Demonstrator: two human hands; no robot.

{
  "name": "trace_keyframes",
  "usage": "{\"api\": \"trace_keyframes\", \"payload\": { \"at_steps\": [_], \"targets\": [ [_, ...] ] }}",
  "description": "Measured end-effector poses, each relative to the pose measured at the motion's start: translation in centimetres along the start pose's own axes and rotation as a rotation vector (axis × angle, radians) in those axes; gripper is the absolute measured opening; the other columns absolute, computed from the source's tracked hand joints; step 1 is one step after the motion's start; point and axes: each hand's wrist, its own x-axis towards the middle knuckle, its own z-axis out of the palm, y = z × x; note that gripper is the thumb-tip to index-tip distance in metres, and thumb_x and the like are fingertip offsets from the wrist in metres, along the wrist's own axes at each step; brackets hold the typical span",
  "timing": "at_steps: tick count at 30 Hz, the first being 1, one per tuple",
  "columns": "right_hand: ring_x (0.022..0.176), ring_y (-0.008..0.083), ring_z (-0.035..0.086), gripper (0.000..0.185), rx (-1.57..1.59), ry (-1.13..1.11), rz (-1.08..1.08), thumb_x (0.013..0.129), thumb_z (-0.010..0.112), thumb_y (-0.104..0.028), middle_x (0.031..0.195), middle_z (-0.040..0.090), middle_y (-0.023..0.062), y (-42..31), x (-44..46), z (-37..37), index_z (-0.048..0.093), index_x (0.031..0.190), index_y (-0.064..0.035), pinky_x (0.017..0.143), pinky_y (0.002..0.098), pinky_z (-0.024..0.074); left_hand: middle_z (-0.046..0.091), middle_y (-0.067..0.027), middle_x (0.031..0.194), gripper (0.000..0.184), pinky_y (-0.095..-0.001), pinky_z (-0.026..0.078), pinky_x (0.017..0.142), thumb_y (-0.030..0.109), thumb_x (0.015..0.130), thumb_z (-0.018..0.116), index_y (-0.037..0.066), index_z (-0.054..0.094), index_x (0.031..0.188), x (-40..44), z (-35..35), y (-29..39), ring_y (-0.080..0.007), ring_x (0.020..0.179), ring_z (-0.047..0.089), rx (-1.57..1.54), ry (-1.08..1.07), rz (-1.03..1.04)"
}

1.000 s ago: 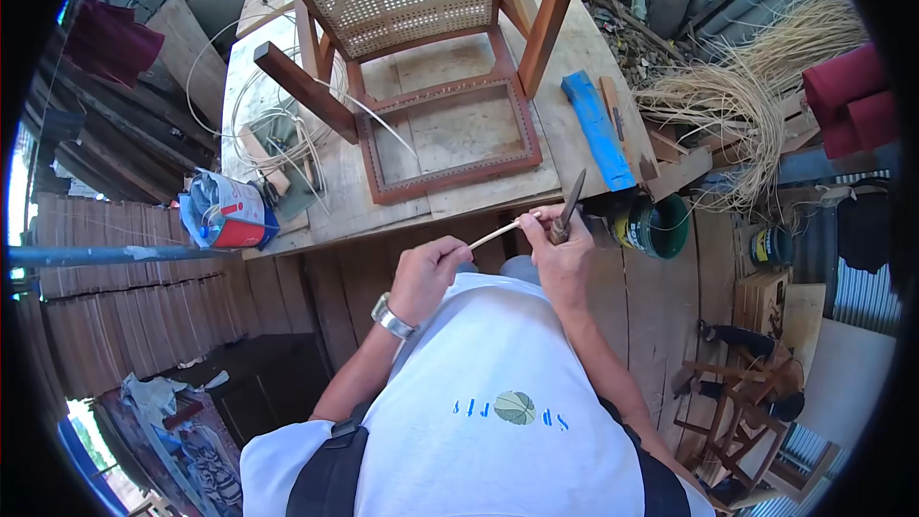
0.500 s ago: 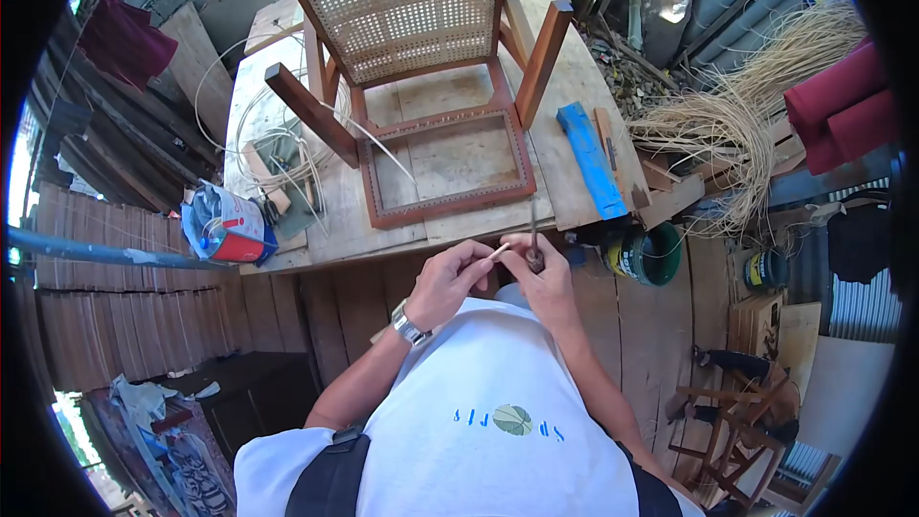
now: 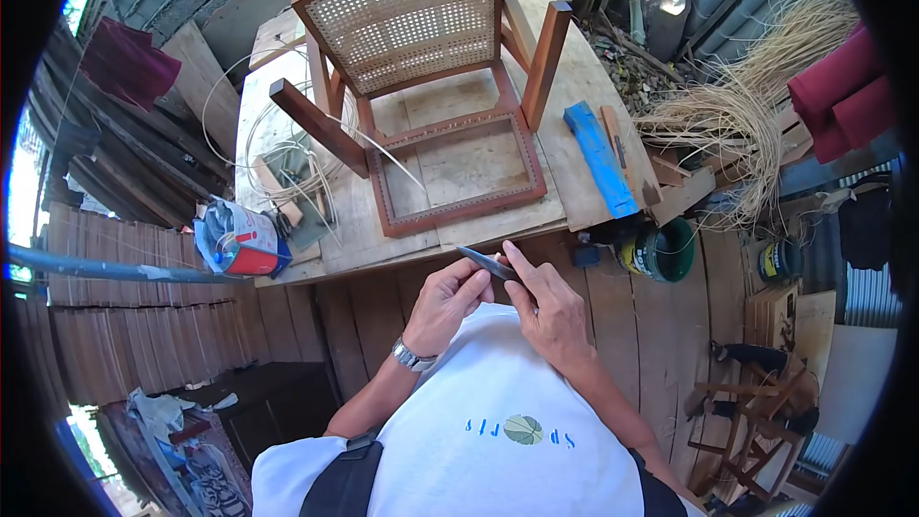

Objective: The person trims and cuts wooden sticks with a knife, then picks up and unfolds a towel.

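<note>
My left hand [image 3: 445, 302], with a watch at the wrist, is closed in a pinch at the front edge of the workbench. The small pale stick in its fingers is mostly hidden now. My right hand [image 3: 555, 316] grips a knife [image 3: 486, 263], its dark blade pointing up and left across the left fingertips. Beyond the hands, a wooden chair [image 3: 463, 219] rests on the bench. One of its panels is woven cane [image 3: 407, 24]; the nearer frame is open, edged with small holes, and a loose cane strand [image 3: 388, 153] crosses its left side.
Coiled cane [image 3: 278, 148] and small tools lie on the bench's left, by a cut-open container [image 3: 251, 239]. A blue strip [image 3: 601, 161] lies on the right. Beyond are a cane bundle [image 3: 728, 124] and a green bucket [image 3: 678, 251]. At lower right, a person sits near wooden furniture [image 3: 742, 431].
My right hand has turned the knife, so its blade now lies across the left fingertips. The pale stick that showed between the hands is now largely hidden. The view has shifted slightly.
</note>
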Motion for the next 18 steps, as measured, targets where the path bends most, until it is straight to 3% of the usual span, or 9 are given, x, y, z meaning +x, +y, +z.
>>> {"api": "trace_keyframes", "payload": {
  "at_steps": [3,6,10,12,15,18],
  "targets": [
    [0.065,0.0265,0.054,0.057,0.007,-0.022,-0.004,0.091,0.068,-0.012,0.077,0.049,0.0093,-0.1,-0.1,0.3,0.053,0.146,-0.0186,0.059,0.0417,0.0458,0.055,0.0036,0.073,0.028,-0.0184,0.027,0.051,0.017,0.104,0.055,-0.001,0.066,0.123,-0.2,0.3,-0.2,-0.0013,0.059,0.036,0.043,0.045,0.039],
    [0.065,0.0259,0.053,0.058,0.011,-0.044,-0.001,0.091,0.069,-0.011,0.076,0.048,0.0087,-0.3,0.1,0.2,0.053,0.146,-0.0194,0.059,0.0417,0.0462,0.056,0.0050,0.072,0.028,-0.0201,0.033,0.055,0.021,0.103,0.057,0.003,0.070,0.119,-0.4,-0.1,-0.5,-0.0016,0.062,0.039,0.076,0.059,-0.004],
    [0.064,0.0249,0.054,0.057,-0.005,-0.058,-0.010,0.090,0.069,-0.010,0.075,0.047,0.0079,-0.3,-0.1,0.4,0.054,0.145,-0.0205,0.058,0.0408,0.0466,0.055,0.0053,0.070,0.026,-0.0213,0.034,0.055,0.022,0.102,0.059,0.002,0.072,0.113,-0.5,0.0,-0.8,-0.0022,0.063,0.040,0.097,0.080,-0.016],
    [0.064,0.0247,0.054,0.057,-0.026,-0.056,-0.012,0.090,0.069,-0.010,0.075,0.047,0.0076,-0.3,-0.2,0.4,0.055,0.144,-0.0211,0.057,0.0405,0.0467,0.049,0.0053,0.068,0.024,-0.0222,0.028,0.052,0.021,0.102,0.061,0.000,0.071,0.104,-0.4,0.6,-1.2,-0.0024,0.060,0.035,0.174,0.158,0.105],
    [0.064,0.0244,0.055,0.055,-0.096,-0.031,-0.036,0.090,0.068,-0.010,0.076,0.048,0.0073,-0.4,-0.4,0.5,0.057,0.142,-0.0217,0.056,0.0398,0.0469,0.046,0.0062,0.065,0.025,-0.0242,0.027,0.051,0.024,0.101,0.062,0.001,0.072,0.100,-0.5,0.8,-1.5,-0.0032,0.059,0.034,0.227,0.199,0.106],
    [0.066,0.0247,0.057,0.053,-0.122,-0.031,-0.050,0.090,0.068,-0.010,0.077,0.049,0.0072,0.0,-0.4,0.5,0.058,0.141,-0.0220,0.056,0.0399,0.0473,0.047,0.0050,0.063,0.030,-0.0253,0.031,0.053,0.026,0.100,0.063,-0.002,0.071,0.092,-0.5,1.4,-0.8,-0.0044,0.060,0.038,0.181,0.261,0.047]
  ]
}}
